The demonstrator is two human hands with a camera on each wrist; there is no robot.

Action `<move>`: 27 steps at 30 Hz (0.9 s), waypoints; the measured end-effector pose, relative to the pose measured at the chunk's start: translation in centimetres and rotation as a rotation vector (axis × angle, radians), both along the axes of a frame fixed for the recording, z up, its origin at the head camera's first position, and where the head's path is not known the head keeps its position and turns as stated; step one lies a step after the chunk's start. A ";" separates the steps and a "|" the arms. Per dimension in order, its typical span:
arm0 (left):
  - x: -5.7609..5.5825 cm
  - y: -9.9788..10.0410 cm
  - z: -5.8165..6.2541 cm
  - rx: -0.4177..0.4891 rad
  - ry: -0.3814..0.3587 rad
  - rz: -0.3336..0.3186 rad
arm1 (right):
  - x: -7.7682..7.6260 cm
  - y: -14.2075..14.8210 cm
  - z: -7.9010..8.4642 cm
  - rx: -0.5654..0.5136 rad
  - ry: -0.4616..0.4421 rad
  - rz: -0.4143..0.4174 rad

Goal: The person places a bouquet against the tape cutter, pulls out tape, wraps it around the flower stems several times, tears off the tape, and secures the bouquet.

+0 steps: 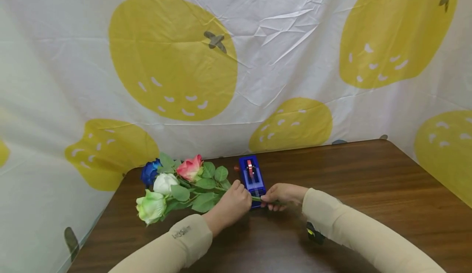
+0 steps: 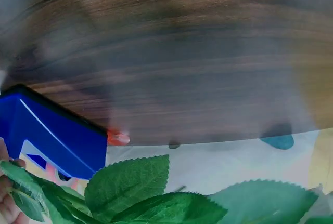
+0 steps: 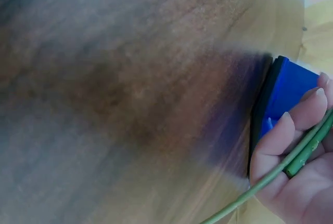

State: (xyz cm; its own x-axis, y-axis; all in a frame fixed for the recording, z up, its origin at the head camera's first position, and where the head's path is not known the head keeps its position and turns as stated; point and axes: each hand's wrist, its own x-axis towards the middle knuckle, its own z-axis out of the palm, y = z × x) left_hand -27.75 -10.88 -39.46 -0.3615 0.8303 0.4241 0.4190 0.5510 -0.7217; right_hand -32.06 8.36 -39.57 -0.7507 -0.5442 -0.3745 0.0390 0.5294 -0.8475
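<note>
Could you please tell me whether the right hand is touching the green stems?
Touching: the right wrist view shows the green stems lying in the curled right hand, directly against it.

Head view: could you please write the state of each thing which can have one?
Left hand: gripping the stems
Right hand: holding the lower stems
Stems: held sideways
Roses: four, blooms toward picture's left
Dispenser: resting on the table
Cloth: hanging, wrinkled

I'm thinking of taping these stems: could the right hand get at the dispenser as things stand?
Probably yes: the right hand is close beside the dispenser, but it holds stems and might need to release them first.
</note>
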 end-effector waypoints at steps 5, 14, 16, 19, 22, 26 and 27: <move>0.1 0.1 -0.2 0.007 0.018 -0.017 | 0.2 -0.1 0.0 -0.009 0.034 -0.027; 0.0 0.1 -0.1 0.024 0.014 -0.012 | 0.5 -0.3 -0.2 -0.083 0.038 -0.079; 0.0 0.0 -0.1 0.033 0.007 -0.007 | 0.5 -0.4 -0.3 -0.098 0.044 -0.097; 0.0 0.1 0.0 0.036 -0.022 0.022 | 0.5 -0.5 -0.3 -0.109 0.061 -0.117; 0.4 0.3 0.3 0.022 -0.084 0.099 | 0.6 -0.5 -0.3 -0.105 0.086 -0.127; 0.9 0.8 1.1 0.052 -0.288 0.264 | 0.8 -0.6 -0.4 -0.098 0.151 -0.110; 1.0 1.0 1.5 0.070 -0.359 0.311 | 0.9 -0.6 -0.3 -0.095 0.171 -0.103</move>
State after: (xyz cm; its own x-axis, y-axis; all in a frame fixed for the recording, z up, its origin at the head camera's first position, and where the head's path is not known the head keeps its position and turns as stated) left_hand -26.73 -9.88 -37.98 -0.7223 0.6331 0.2783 0.4421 0.7322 -0.5182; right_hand -31.20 7.74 -39.92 -0.8525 -0.4880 -0.1873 -0.0601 0.4474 -0.8923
